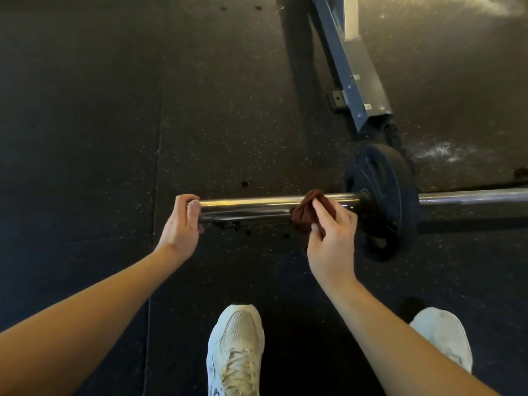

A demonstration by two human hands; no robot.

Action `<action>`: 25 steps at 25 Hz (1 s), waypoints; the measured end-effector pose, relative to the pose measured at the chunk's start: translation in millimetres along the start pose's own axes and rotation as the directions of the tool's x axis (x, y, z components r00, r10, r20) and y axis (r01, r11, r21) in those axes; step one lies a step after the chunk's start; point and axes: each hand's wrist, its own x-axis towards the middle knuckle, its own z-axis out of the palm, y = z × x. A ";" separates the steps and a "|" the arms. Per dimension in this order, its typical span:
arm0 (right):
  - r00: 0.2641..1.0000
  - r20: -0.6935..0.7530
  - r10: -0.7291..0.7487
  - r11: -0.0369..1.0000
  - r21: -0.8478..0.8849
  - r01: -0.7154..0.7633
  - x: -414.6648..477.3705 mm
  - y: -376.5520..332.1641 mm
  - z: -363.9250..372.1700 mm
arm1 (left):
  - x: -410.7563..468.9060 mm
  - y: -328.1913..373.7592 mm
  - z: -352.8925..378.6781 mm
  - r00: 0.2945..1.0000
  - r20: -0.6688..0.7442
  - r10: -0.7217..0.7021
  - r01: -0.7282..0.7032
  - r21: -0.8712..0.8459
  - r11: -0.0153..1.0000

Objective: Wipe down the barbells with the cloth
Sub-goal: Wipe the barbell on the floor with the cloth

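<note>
A chrome barbell point(251, 205) lies crosswise above the dark rubber floor, with a black weight plate point(383, 195) on it at the right. My left hand point(183, 224) grips the sleeve's left end, fingers curled over the top. My right hand point(331, 238) holds a bunched brown cloth point(307, 212) against the sleeve just left of the plate. The bar's shaft point(471, 195) runs on to the right edge of the view.
A grey-blue steel rack foot point(363, 90) angles across the floor beyond the plate. My two white sneakers point(234, 350) stand on the floor below the bar. Dark spots mark the rubber mat point(85, 138) under the sleeve.
</note>
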 end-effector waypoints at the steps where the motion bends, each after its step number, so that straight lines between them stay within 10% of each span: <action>1: 1.000 -0.002 0.024 0.999 0.036 -0.024 -3.9 -2.4 1.1 | 1.2 1.1 1.7 1.000 -0.019 0.002 -0.001 0.043 0.999; 9: 0.988 -0.061 0.145 0.986 0.088 -0.139 13.3 5.6 -21.2 | 12.7 23.2 0.0 0.998 -0.052 -0.029 0.038 0.176 0.984; 15: 0.977 -0.073 0.199 0.949 -0.233 -0.211 27.5 16.7 -4.5 | 49.2 46.8 -12.7 0.769 0.183 -0.613 0.599 0.129 0.790; 25: 0.898 0.264 -0.352 0.921 -0.075 0.383 14.6 -57.6 63.4 | 27.1 39.9 -27.0 0.947 -0.001 -0.322 0.317 0.169 0.933</action>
